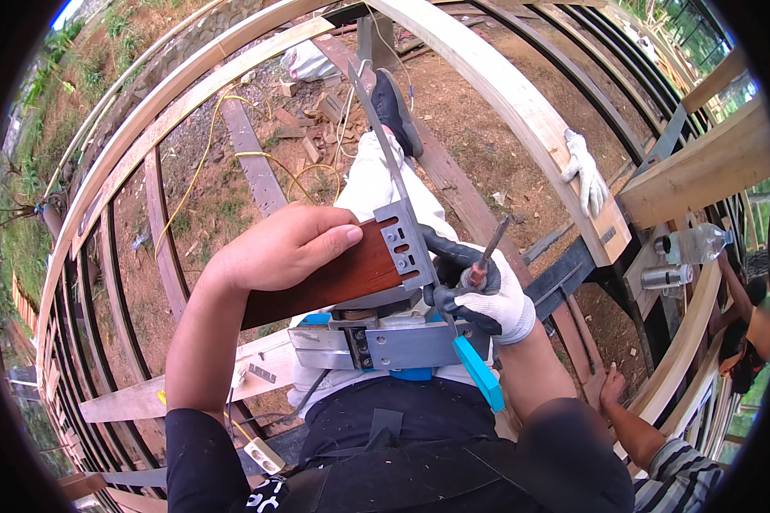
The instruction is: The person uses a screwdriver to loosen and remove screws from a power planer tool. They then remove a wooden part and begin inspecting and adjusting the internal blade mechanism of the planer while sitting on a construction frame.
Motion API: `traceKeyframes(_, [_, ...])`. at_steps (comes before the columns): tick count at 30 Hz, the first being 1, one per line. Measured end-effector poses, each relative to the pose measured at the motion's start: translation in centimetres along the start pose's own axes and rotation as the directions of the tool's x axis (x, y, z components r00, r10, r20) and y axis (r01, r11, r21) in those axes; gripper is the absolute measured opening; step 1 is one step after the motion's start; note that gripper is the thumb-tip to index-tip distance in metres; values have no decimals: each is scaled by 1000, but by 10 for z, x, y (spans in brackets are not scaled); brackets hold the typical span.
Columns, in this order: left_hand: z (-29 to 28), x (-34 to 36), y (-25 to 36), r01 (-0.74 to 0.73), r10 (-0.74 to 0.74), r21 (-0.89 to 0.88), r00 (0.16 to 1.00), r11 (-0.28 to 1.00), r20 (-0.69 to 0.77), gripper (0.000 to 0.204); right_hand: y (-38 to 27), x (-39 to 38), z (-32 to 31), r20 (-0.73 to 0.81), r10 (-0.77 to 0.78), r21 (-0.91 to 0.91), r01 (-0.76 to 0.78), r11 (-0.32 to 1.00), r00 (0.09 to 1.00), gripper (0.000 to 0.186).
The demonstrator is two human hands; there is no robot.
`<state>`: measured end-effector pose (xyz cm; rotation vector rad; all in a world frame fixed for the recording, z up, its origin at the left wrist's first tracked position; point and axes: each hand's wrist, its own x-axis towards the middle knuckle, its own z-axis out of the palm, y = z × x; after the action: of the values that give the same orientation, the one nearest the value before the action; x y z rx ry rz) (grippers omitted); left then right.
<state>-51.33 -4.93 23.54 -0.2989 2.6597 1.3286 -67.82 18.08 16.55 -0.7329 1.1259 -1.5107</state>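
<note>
My bare left hand (287, 248) grips a reddish-brown wooden board (334, 282), its thumb along the upper edge. A slotted grey metal plate (404, 244) covers the board's right end. My right hand (492, 299), in a white glove with dark palm and fingers, is closed around what looks like a screwdriver (479, 269), its dark shaft pointing up. Those gloved fingers also touch a long thin metal blade (385, 150) running past the plate's edge. A turquoise handle (479, 374) sits at its near end. Below the board, at my lap, is a silver metal tool (402, 346) with blue parts.
A white glove (583, 171) lies on a curved pale beam (505, 94). Bottles (697, 245) stand at right. Another person's hand (612, 389) rests on a brown beam. Dark slats surround me; a yellow cord (205, 154) crosses them. A socket strip (265, 456) lies lower left.
</note>
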Motion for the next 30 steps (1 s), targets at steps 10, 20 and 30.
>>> traceKeyframes(10, [1,3,4,-5,5,-7,1000,1000,2,36,17,0,-7,5,-53,20,53,998,999,78])
traceKeyframes(20, [4,4,0,-33,33,0,999,999,-11,35,9,-3,-6,-25,5,15,-5,1000,1000,78])
traceKeyframes(30, [7,2,4,-9,9,12,1000,1000,-21,34,16,-5,-13,38,-50,6,50,999,998,75])
